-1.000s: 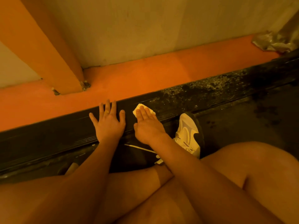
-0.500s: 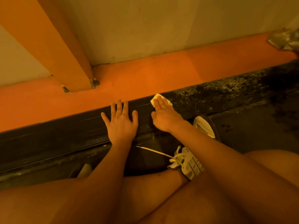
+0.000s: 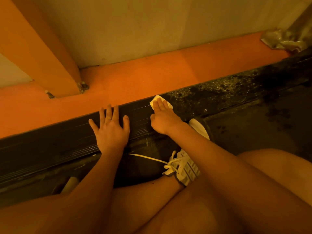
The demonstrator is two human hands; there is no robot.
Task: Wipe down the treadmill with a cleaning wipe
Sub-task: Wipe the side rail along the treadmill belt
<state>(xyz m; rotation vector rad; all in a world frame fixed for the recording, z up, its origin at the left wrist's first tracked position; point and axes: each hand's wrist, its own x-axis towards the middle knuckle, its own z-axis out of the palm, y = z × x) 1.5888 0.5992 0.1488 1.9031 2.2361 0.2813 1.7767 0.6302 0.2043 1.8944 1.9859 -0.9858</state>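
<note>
At the far left an orange post (image 3: 42, 53) stands on the orange floor (image 3: 135, 78), in front of a pale wall (image 3: 152, 22). Nearer, the black ribbed side rail (image 3: 50, 149) of the treadmill runs slantwise from the near left to the far right.

The left hand (image 3: 110, 130) lies flat, palm down, on the rail, with its fingers straight and spread wide and holding nothing. One finger wears a ring (image 3: 109, 118).

Just to its right, apart from it, the right hand (image 3: 164, 119) presses a pale wipe (image 3: 156, 100) flat against the rail's far edge. Its fingers are straight and close together on top of the wipe, not curled round it. The wipe's corners show to the left, beyond and to the right of the fingertips.

Right of the wipe, the rail is speckled with droplets (image 3: 219, 92).

Under the right forearm, a light shoe (image 3: 185, 168) rests on the dark belt (image 3: 253, 129), with a loose lace (image 3: 148, 158) trailing left.

At the far right corner, a crumpled silvery sheet (image 3: 285, 39) lies on the floor by the wall. What it is cannot be told.
</note>
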